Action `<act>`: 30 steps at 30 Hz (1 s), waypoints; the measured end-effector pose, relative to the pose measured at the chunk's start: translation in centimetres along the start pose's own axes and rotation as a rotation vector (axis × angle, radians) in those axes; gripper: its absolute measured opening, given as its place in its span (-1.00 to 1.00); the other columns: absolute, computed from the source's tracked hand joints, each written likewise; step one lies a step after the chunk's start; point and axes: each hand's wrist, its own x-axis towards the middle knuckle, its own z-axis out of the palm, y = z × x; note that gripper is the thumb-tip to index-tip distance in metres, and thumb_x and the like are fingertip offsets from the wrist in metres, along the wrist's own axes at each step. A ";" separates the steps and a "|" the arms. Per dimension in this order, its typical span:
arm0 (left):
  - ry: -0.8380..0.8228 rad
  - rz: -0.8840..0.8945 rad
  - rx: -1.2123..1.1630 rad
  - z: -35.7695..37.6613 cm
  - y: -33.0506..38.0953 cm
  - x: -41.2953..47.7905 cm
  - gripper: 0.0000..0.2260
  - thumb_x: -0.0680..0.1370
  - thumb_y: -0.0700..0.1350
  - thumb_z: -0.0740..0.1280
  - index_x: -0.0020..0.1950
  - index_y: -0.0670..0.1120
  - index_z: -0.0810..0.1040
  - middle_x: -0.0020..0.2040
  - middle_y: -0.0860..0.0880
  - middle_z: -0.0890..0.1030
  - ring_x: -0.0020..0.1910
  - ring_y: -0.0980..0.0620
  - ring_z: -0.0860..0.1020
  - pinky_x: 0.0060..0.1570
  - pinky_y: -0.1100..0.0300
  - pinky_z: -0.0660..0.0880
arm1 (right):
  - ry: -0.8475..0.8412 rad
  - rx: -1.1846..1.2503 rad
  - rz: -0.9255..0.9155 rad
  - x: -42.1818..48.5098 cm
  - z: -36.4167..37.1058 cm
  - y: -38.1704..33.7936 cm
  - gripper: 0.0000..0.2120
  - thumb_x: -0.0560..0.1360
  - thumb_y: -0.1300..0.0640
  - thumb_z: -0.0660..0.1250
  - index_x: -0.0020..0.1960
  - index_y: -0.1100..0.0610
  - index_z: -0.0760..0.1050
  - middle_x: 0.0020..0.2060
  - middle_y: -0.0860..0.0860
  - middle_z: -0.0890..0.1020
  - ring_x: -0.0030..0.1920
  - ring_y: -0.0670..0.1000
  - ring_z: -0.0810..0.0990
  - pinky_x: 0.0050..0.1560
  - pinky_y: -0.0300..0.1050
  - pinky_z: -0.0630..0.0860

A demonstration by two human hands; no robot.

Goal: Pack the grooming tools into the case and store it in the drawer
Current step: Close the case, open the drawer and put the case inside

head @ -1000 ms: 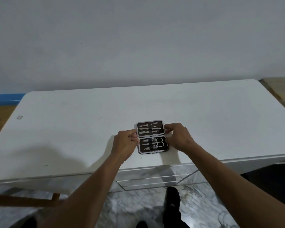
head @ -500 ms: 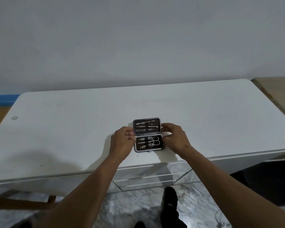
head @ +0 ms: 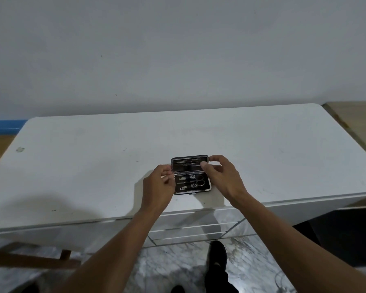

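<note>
A small dark grooming case (head: pixel 191 175) with a silver rim lies open on the white table (head: pixel 93 166), near its front edge. Metal tools, among them scissors (head: pixel 199 180) and clippers, sit strapped in both halves. The far half, the lid (head: pixel 188 164), is tilted up toward me. My right hand (head: pixel 221 177) pinches the lid's right edge between thumb and fingers. At the case's left side, by the hinge, is my left hand (head: pixel 157 188) with curled fingertips on the edge.
The table stands against a plain grey wall. White drawer fronts (head: pixel 190 229) show under the table's front edge, below the case. A wooden surface (head: pixel 355 121) adjoins at the right. My dark shoe (head: pixel 217 263) stands on the marble floor.
The lid has been tipped up from lying flat to a steeper angle toward me. My right hand moved up onto the lid's right edge. The view shifted slightly.
</note>
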 end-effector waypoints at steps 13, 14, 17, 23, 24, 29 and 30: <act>-0.071 -0.050 -0.132 -1.4 -0.7 -1.0 -0.81 0.51 -0.12 0.47 0.11 -0.05 0.67 -0.04 0.13 0.69 -0.04 0.31 0.63 -0.08 0.50 0.48 | 0.045 -0.232 -0.137 -1.5 -0.1 0.9 -0.83 0.52 0.00 0.34 0.08 -0.01 0.59 -0.06 -0.12 0.66 -0.08 -0.18 0.60 -0.07 -0.44 0.45; -0.087 -0.039 -0.132 -1.5 -0.8 -1.1 -0.78 0.50 -0.16 0.48 0.14 -0.05 0.67 -0.01 0.13 0.69 -0.03 0.32 0.62 -0.05 0.50 0.48 | 0.043 -0.252 -0.150 -1.6 0.0 1.2 -0.80 0.52 0.03 0.36 0.11 0.02 0.61 -0.03 -0.10 0.68 -0.07 -0.19 0.61 -0.07 -0.51 0.43; -0.113 0.011 -0.098 -1.5 -1.5 -1.6 -0.72 0.48 -0.22 0.49 0.19 -0.09 0.65 0.04 0.12 0.66 -0.04 0.40 0.59 -0.02 0.52 0.47 | 0.039 -0.275 -0.168 -2.0 0.2 2.1 -0.71 0.49 0.11 0.42 0.20 0.10 0.60 0.08 -0.02 0.69 0.03 -0.13 0.64 0.10 -0.42 0.50; -0.083 0.170 0.044 -1.2 -1.9 -1.5 -0.74 0.45 -0.25 0.51 0.13 -0.19 0.67 0.10 -0.08 0.68 0.07 0.06 0.63 0.19 0.11 0.55 | 0.053 -0.444 -0.268 -1.9 0.6 2.1 -0.71 0.47 0.20 0.42 0.19 0.19 0.60 0.12 0.08 0.67 0.09 0.08 0.64 0.21 -0.01 0.55; -0.092 0.183 0.066 -1.1 -2.0 -1.4 -0.74 0.45 -0.25 0.51 0.13 -0.20 0.67 0.10 -0.09 0.67 0.07 0.02 0.63 0.20 0.06 0.56 | 0.056 -0.466 -0.277 -1.9 0.6 2.1 -0.71 0.47 0.19 0.43 0.19 0.19 0.60 0.12 0.08 0.67 0.09 0.07 0.64 0.21 -0.02 0.55; -0.104 0.227 0.163 -0.7 -2.1 -1.1 -0.75 0.45 -0.24 0.52 0.10 -0.26 0.67 0.06 -0.13 0.68 0.02 -0.06 0.65 0.16 -0.02 0.58 | 0.041 -0.540 -0.269 -1.5 0.9 1.5 -0.77 0.48 0.22 0.40 0.13 0.23 0.62 0.08 0.12 0.68 0.04 0.11 0.64 0.14 -0.03 0.55; -0.101 0.246 0.188 -0.6 -2.1 -1.1 -0.77 0.45 -0.24 0.51 0.08 -0.26 0.67 0.05 -0.13 0.67 0.01 -0.06 0.65 0.14 -0.01 0.58 | 0.045 -0.548 -0.259 -1.4 1.0 1.3 -0.78 0.49 0.22 0.39 0.12 0.23 0.62 0.07 0.12 0.68 0.04 0.12 0.63 0.12 -0.06 0.54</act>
